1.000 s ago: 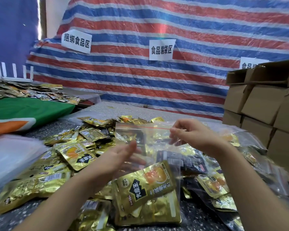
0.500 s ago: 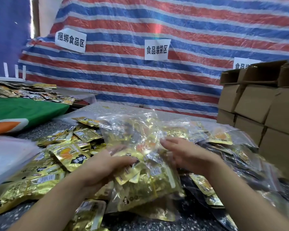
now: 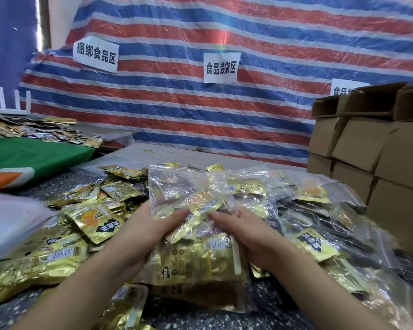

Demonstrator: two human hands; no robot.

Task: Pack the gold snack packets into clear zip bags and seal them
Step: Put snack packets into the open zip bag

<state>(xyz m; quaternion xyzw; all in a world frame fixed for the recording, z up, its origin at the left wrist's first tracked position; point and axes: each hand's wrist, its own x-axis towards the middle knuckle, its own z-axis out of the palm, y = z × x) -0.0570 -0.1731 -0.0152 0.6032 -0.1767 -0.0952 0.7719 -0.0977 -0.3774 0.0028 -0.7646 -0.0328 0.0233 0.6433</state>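
Two bare forearms reach in from the bottom edge and angle toward each other over a speckled worktop [image 3: 272, 303]. The left hand [image 3: 148, 231] has its fingers curled round the left side of a clear zip bag [image 3: 196, 186], thumb lying across the front; the right hand [image 3: 250, 231] grips the bag's right side in the same way, fingers pointing inward so the two sets of fingertips nearly meet. The bag stands tilted away from the person, its lower part stuffed with gold snack packets [image 3: 196, 256] (whether the zip strip is closed cannot be told through the glare).

To the left of the hands lies a loose heap of packets [image 3: 91, 220], some face up, some showing barcodes. To the right is a pile of filled bags [image 3: 315, 210], overlapping one another.

Farther off, a green and orange cloth [image 3: 34, 158] covers a side table on the left, with more packets scattered behind it. Cardboard boxes [image 3: 367, 144] are stacked on the right. A red, white and blue striped tarp [image 3: 224, 110] hangs behind everything, carrying white paper signs [image 3: 221, 67].
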